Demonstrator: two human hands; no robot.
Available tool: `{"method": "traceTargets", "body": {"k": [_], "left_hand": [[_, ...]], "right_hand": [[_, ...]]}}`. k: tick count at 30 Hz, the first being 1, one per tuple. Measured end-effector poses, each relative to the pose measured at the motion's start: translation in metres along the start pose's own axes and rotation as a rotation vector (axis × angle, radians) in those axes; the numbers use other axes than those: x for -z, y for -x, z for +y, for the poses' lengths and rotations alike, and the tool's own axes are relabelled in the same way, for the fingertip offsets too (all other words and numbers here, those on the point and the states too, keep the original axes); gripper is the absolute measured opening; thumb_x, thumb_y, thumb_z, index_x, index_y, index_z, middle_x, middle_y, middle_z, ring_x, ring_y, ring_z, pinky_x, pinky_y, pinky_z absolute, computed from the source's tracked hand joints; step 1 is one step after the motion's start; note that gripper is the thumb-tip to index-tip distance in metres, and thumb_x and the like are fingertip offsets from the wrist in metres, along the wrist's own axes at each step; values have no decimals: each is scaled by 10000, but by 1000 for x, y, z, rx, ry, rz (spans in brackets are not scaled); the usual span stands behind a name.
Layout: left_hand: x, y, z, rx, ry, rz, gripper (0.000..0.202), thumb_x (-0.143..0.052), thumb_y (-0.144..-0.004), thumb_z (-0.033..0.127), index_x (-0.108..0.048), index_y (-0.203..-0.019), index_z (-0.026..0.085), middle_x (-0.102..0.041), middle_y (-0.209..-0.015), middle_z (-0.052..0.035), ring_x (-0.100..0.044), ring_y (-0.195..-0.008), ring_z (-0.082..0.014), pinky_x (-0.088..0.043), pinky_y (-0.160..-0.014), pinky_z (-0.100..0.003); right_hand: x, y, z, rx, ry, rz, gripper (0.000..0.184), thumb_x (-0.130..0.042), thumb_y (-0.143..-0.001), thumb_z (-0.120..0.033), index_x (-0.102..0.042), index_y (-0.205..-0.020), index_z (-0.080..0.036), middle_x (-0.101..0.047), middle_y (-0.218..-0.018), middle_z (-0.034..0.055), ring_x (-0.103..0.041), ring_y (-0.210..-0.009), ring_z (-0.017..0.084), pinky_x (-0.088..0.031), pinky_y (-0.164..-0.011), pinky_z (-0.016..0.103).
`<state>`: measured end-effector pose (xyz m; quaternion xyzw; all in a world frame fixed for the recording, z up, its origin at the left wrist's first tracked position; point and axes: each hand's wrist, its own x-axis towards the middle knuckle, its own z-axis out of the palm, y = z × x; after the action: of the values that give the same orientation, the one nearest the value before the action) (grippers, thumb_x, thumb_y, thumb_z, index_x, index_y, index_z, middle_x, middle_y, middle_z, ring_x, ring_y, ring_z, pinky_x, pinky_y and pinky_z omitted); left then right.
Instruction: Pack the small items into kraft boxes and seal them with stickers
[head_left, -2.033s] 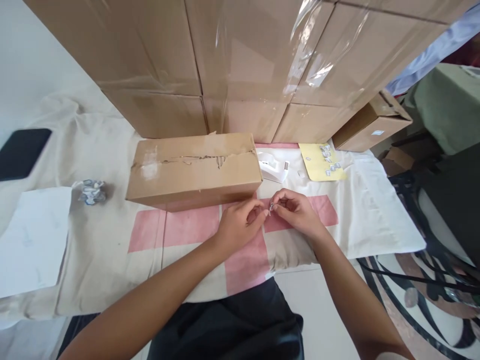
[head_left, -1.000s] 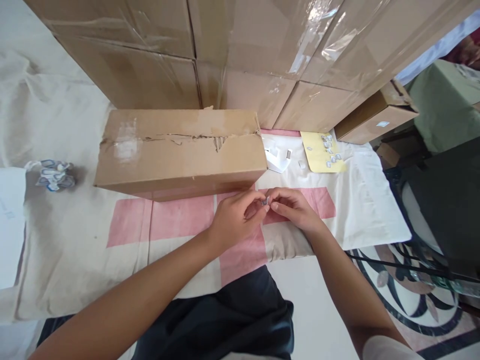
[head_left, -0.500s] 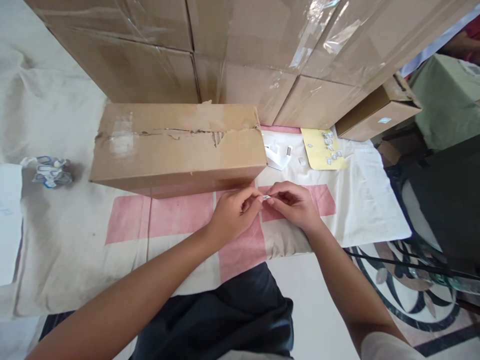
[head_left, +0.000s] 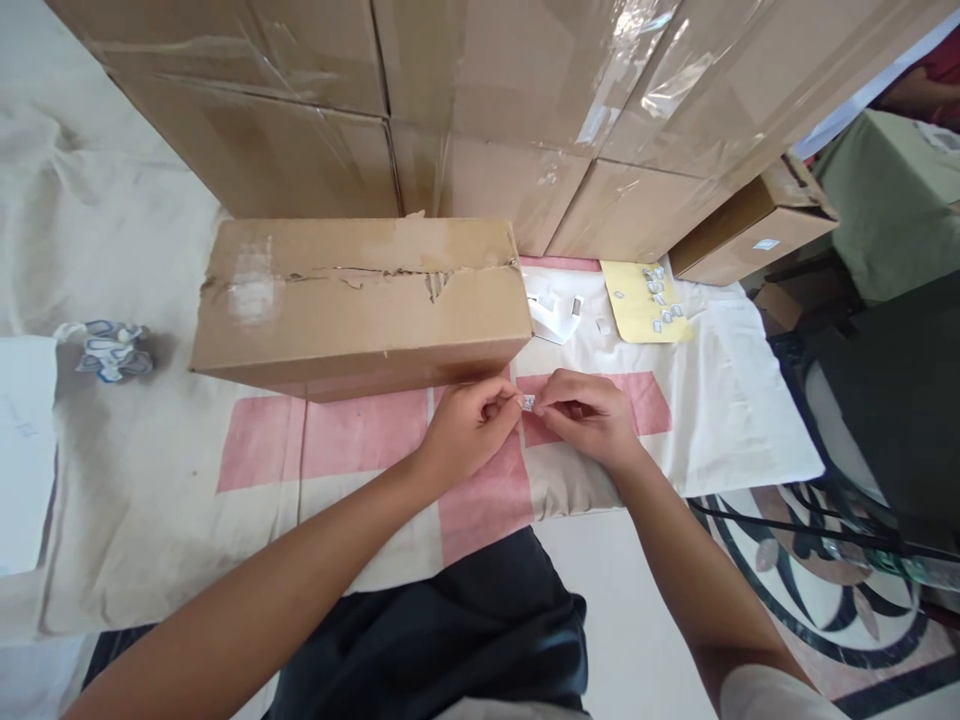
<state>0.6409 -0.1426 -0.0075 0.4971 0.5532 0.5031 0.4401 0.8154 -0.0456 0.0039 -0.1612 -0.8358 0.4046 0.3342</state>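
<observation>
My left hand [head_left: 463,432] and my right hand [head_left: 589,418] meet over the cream and pink cloth [head_left: 337,450], both pinched on one small white piece [head_left: 528,402] held between their fingertips. Just behind them lies a long cardboard box [head_left: 360,300] with a torn taped seam. To the right rear, a yellow sheet [head_left: 646,304] carries several more small white pieces. A white folded item [head_left: 555,318] lies between the box and that sheet.
Large taped cardboard boxes [head_left: 480,100] form a wall at the back. A smaller box [head_left: 754,232] stands at the right rear. A crumpled blue and white wad [head_left: 109,348] and a white paper [head_left: 22,450] lie at the left. Dark furniture and cables stand to the right.
Both hands have stayed pinched together on the small piece, with only slight finger shifts. The view has drifted left and a little down since two seconds ago.
</observation>
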Motion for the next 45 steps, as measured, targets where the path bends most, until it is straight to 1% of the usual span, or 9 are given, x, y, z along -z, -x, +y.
{"method": "traceTargets", "body": {"k": [4,10,18,26,30,34,37,41,45], "left_hand": [[0,1,0,12,24,-9,218,-572,-962,290,-646,-783,191,-683,-714,22,-662,-701,-124,-497,-682,-238],[0,1,-1,26,5,3,234,-576,-953,288,-614,-745,189,-655,-692,22,-625,-680,-129,-469,-665,-259],[-2,1,1,57,20,17,231,-569,-943,290,-621,-742,190,-651,-672,17,-611,-652,-138,-470,-644,-272],[-2,1,-2,62,116,49,205,-559,-949,271,-618,-769,194,-654,-681,21,-622,-654,-127,-507,-672,-263],[-2,1,-2,67,146,64,195,-569,-942,263,-613,-765,194,-646,-677,21,-621,-670,-129,-514,-694,-265],[-2,2,-1,76,129,63,189,-569,-945,269,-640,-787,194,-657,-691,11,-620,-672,-133,-499,-671,-264],[-2,3,-1,63,89,66,199,-571,-944,279,-651,-783,193,-676,-705,3,-617,-660,-132,-477,-635,-258],[-3,4,0,28,63,74,199,-571,-943,287,-664,-797,190,-714,-765,-5,-641,-686,-130,-484,-645,-248],[0,4,-1,-5,-15,96,215,-541,-954,302,-658,-813,189,-710,-751,0,-645,-679,-131,-482,-638,-245]], "right_hand": [[0,-1,0,42,1,-24,127,-655,-904,-104,-698,-866,-218,-711,-762,11,-576,-568,94,-414,-470,228],[0,2,4,156,102,-35,191,-613,-908,-60,-683,-936,-235,-705,-785,17,-647,-673,135,-533,-585,271],[0,5,7,262,207,-45,216,-607,-912,-65,-667,-1001,-252,-686,-809,26,-639,-683,146,-544,-579,278],[0,7,1,151,77,21,181,-620,-914,-63,-668,-953,-234,-657,-742,1,-574,-609,122,-466,-549,274],[2,10,3,39,60,42,138,-638,-923,-100,-659,-945,-234,-650,-774,5,-558,-626,128,-438,-555,279],[4,10,7,-130,200,68,86,-624,-952,-167,-662,-976,-240,-652,-822,14,-559,-664,141,-442,-582,285],[6,9,14,-230,357,102,142,-581,-960,-176,-651,-1064,-242,-632,-862,20,-567,-691,156,-480,-635,303],[12,10,18,-211,383,84,227,-494,-932,-87,-662,-985,-232,-670,-1087,74,-666,-966,213,-546,-834,370],[13,11,13,-163,347,24,355,-424,-903,-13,-698,-979,-225,-658,-1307,99,-650,-1187,231,-520,-1008,429]]}}
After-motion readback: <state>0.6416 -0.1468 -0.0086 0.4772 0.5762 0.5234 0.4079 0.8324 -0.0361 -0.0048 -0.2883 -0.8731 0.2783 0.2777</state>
